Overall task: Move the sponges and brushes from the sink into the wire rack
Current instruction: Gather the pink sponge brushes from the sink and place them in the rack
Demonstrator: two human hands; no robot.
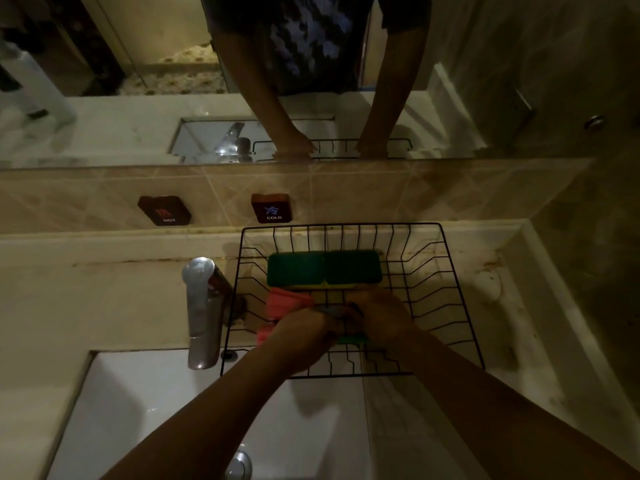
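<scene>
A black wire rack (450, 258) stands on the counter to the right of the tap. Two green-topped sponges (325, 267) with yellow undersides lie side by side at its back. In front of them lies a pink sponge or cloth (282, 299). My left hand (304, 336) and my right hand (384, 315) meet inside the rack, fingers closed around a dark, blurred object (334, 311). A strip of green (353, 339) shows beneath my hands. What the dark object is cannot be made out. The white sink (138, 403) lies below, and the part in view holds no sponge or brush.
A chrome tap (202, 313) rises at the rack's left edge, over the sink. The sink's drain plug (239, 465) sits near the bottom. HOT (164, 210) and COLD (272, 207) plates are on the tiled wall. A mirror above reflects my arms.
</scene>
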